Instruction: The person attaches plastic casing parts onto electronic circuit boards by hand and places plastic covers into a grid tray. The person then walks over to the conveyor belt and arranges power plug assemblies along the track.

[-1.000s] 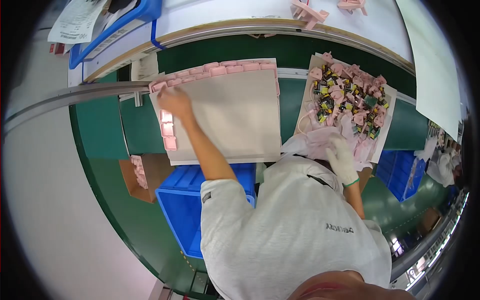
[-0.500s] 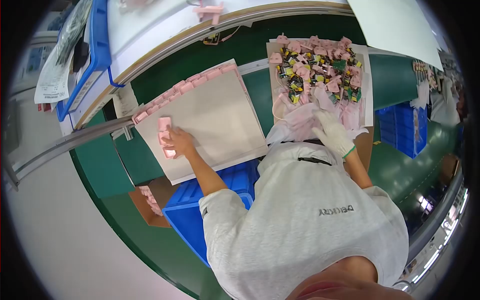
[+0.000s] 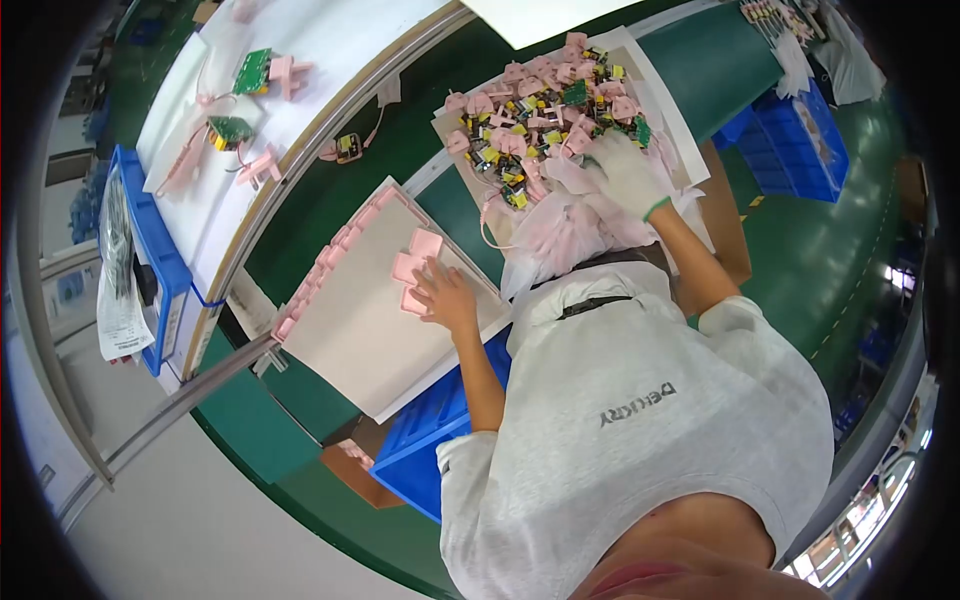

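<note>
On the flat beige board (image 3: pixel 345 330), left hand (image 3: pixel 447 298) is handling boxy pink plastic shells (image 3: pixel 407 266), grip spread; can't tell gloved right hand's (image 3: pixel 625 175).

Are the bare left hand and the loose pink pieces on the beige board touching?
Touching. The head view shows the left hand with its fingers spread over the edges of the pink pieces, no gap visible.
</note>
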Demonstrator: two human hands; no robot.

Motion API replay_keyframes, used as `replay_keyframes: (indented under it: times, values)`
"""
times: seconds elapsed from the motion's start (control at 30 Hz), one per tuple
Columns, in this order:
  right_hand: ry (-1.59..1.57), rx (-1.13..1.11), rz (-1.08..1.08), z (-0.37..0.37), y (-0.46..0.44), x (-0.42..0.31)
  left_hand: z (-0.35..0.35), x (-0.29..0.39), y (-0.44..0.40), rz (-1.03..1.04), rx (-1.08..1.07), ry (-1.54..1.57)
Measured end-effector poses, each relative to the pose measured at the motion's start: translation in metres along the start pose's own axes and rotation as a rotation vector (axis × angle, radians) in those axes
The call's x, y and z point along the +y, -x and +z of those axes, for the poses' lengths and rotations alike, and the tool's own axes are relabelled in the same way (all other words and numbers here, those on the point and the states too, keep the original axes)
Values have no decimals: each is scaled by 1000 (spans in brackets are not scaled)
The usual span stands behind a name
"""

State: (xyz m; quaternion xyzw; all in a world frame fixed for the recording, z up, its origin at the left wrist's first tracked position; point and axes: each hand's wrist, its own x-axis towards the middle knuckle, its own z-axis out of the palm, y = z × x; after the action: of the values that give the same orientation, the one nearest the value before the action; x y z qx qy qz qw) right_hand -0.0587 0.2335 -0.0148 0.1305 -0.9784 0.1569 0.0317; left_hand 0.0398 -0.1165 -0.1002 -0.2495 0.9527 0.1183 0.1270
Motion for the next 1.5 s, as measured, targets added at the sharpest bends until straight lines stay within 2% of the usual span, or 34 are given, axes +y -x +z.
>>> replay_keyframes:
  times: [0.17,0.27,0.4,0.47,0.53,0.57,0.67,0.7,0.83,0.93,1.03,1.07,1.13,1.2,1.27,1.33,1.37,1.43,1.5]
  values:
    - [177,55,74,33,-14,27,-8,-9,19,59,97,4]
    - [189,86,63,42,-24,19,-11,-18,6,164,308,19]
    - [118,35,90,29,-24,24,-27,-24,3,302,312,215]
    - [96,17,95,14,-23,32,-36,-14,7,265,283,245]
    - [123,250,231,3,-27,49,-39,-5,14,171,221,307]
    - [126,248,233,4,-27,61,-38,-1,17,172,218,309]
    - [-115,-5,522,13,-24,96,-36,13,15,233,162,371]
    - [-116,-5,524,14,-23,96,-38,21,16,235,161,369]
    - [-210,90,463,12,-23,102,-34,74,18,497,105,512]
    - [-210,-88,446,12,-36,109,-26,124,15,695,-19,529]
    - [-201,17,429,16,-35,102,-7,185,14,798,-21,428]
    - [-196,68,417,17,-34,98,-2,203,15,798,-19,430]
    - [-172,142,417,13,-25,82,10,231,17,633,-38,154]
    - [-125,284,422,5,-6,60,30,237,14,615,-69,160]
    - [-193,245,234,-9,16,36,45,241,6,579,-128,164]
    - [-278,259,163,-7,40,14,43,243,2,569,-156,175]
    - [-284,264,165,-2,51,5,38,242,2,557,-189,188]
    - [-310,112,255,8,68,-8,32,243,3,539,-225,199]
    - [-319,117,248,10,74,-11,27,247,3,528,-250,170]
